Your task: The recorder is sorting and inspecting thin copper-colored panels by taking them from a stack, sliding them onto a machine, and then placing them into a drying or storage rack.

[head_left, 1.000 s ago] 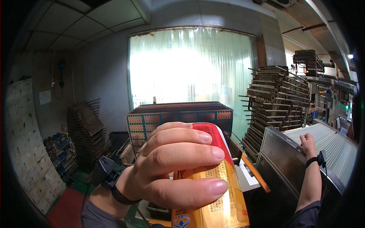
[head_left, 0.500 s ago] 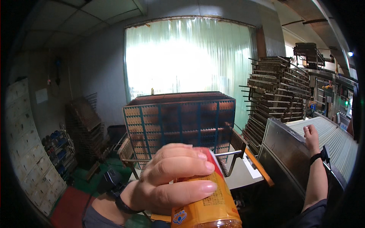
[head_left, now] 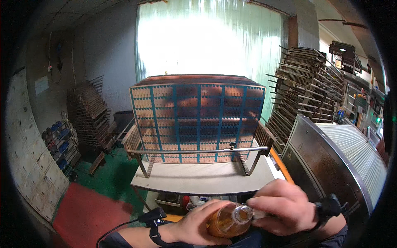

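1. Beside a pale bench [head_left: 190, 177], a worker's left hand [head_left: 197, 225] grips an amber bottle [head_left: 225, 221], its round mouth turned up toward the camera. The fingers [head_left: 210, 209] curve around its side, spread only as wide as the bottle.

2. At the bottle's neck, the right hand [head_left: 285, 208] holds its thumb and fingers close together, just beside the mouth; whether they have hold of anything cannot be told.

3. Both hands and the bottle are low in the view, on the near side of the bench. Dark bands [head_left: 156, 234] circle the wrists.

4. On the bench, a metal rack [head_left: 186, 151] carries upright panels [head_left: 209, 124], copper-coloured with teal stripes.

5. To the right stand a ribbed-top machine [head_left: 351, 153] and a tall stack of racks [head_left: 308, 84]; to the left, pale lockers [head_left: 35, 161], a smaller stack [head_left: 89, 113] and a red mat [head_left: 93, 208] on green floor [head_left: 113, 173].

6. Behind the panels, a translucent curtain [head_left: 264, 49] glows with light.
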`<move>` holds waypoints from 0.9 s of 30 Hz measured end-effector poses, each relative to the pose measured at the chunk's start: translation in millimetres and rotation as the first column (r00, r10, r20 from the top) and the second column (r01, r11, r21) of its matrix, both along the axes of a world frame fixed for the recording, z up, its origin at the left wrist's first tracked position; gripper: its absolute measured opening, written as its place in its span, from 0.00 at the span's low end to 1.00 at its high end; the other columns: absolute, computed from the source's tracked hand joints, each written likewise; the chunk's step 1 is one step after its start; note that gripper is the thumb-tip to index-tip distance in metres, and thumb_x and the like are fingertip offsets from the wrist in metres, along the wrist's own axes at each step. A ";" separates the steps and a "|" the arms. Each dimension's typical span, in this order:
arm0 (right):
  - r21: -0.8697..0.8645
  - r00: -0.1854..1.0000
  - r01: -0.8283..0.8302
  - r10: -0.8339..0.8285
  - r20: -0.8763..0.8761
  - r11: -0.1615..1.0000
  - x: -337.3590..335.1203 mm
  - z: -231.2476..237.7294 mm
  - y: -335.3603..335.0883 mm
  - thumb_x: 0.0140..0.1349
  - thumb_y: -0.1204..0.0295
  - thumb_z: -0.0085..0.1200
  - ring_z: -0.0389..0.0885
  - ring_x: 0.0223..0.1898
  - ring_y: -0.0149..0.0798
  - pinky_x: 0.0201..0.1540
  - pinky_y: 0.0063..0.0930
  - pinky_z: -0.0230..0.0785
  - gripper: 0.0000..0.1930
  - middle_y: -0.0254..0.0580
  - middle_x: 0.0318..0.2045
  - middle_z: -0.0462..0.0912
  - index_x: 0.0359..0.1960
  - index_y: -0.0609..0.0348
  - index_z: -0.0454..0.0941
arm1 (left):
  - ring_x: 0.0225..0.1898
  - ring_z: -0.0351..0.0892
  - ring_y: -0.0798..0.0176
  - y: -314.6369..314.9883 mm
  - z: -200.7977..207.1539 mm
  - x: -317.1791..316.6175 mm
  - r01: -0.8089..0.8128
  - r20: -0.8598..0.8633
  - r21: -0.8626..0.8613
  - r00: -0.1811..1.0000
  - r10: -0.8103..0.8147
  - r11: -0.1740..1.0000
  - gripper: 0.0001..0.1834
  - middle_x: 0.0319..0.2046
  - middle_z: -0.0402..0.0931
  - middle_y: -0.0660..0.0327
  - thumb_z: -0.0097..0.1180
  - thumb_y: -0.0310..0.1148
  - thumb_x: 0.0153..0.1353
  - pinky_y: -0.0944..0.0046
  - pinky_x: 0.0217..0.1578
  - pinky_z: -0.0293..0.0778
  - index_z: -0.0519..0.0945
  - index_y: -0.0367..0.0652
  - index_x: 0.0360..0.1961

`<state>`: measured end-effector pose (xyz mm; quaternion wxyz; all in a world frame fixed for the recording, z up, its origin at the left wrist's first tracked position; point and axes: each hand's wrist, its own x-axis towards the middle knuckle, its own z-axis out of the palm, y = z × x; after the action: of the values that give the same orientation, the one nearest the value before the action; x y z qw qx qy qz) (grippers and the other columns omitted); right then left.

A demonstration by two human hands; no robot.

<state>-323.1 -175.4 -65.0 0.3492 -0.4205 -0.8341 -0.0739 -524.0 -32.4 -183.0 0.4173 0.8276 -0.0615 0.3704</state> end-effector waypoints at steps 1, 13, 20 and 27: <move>-0.056 1.000 -0.002 0.004 0.027 0.998 -3.3 -5.8 4.9 0.57 0.68 0.69 0.81 0.40 0.45 0.41 0.34 0.75 0.22 0.46 0.40 0.80 0.52 0.59 0.79 | 0.58 0.75 0.48 -2.7 -10.3 -1.7 -0.018 -0.080 -0.038 0.997 0.015 0.999 0.53 0.57 0.72 0.48 0.83 0.44 0.38 0.52 0.59 0.70 0.68 0.35 0.64; -0.457 0.871 -0.284 0.426 0.244 0.843 -11.8 -4.1 8.3 0.65 0.74 0.53 0.83 0.46 0.47 0.47 0.37 0.77 0.15 0.46 0.50 0.80 0.52 0.59 0.79 | 0.59 0.72 0.44 23.5 -33.1 -27.9 0.372 -0.521 -0.104 0.769 -0.369 0.922 0.56 0.56 0.72 0.45 0.79 0.56 0.37 0.52 0.59 0.69 0.69 0.35 0.63; -0.422 0.891 0.240 -0.026 0.453 0.874 3.7 -60.6 24.3 0.67 0.51 0.55 0.81 0.22 0.45 0.23 0.38 0.73 0.19 0.41 0.17 0.76 0.28 0.54 0.76 | 0.57 0.73 0.46 25.6 -60.3 -23.5 0.121 -0.510 -0.039 0.851 -0.124 0.992 0.48 0.53 0.71 0.48 0.72 0.52 0.51 0.53 0.57 0.71 0.63 0.41 0.67; -0.587 0.934 0.355 -0.304 0.188 0.728 1.6 -131.5 40.0 0.71 0.57 0.50 0.82 0.29 0.55 0.30 0.44 0.74 0.16 0.50 0.23 0.81 0.32 0.56 0.79 | 0.58 0.73 0.46 15.0 -84.0 -25.7 -0.057 -0.634 0.035 0.771 0.066 0.998 0.49 0.54 0.71 0.48 0.70 0.56 0.51 0.53 0.58 0.70 0.64 0.38 0.67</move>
<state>-321.6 -135.4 -196.5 0.1420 -0.6486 -0.7376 0.1227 -549.7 -17.4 -267.0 0.3957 0.9083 0.1072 0.0827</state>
